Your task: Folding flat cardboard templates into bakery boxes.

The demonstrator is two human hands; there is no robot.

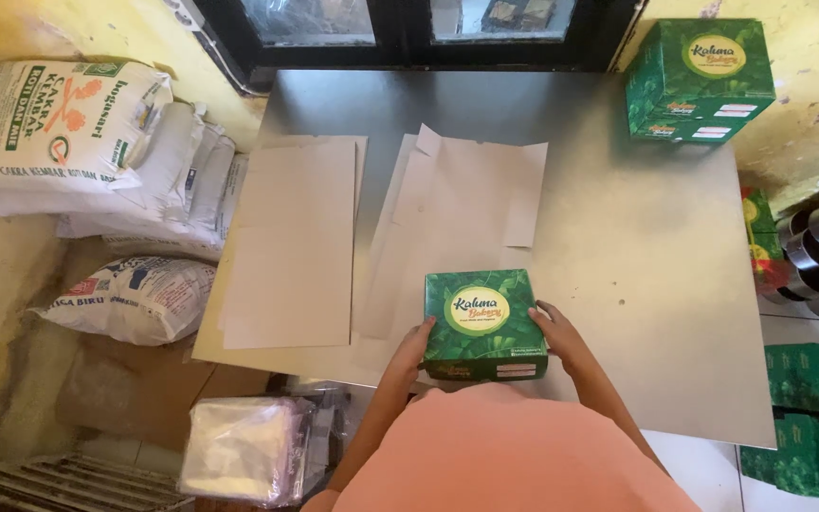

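A steel table (656, 284) carries flat cardboard sheets (291, 246) and, at its far right corner, stacked green boxes (700, 81). At the near edge sits a closed green box (483, 322) (leaf-patterned lid), clasped between left hand (415, 347) and right hand (559, 334), fingers pressed against its sides

Flat cardboard sheets (291, 242) on metal table (646, 284); flour sacks (59, 123) beside it.

A grey metal table (637, 284) carries flat cardboard sheets (291, 242), a green box (483, 322) and stacked green boxes (700, 81).
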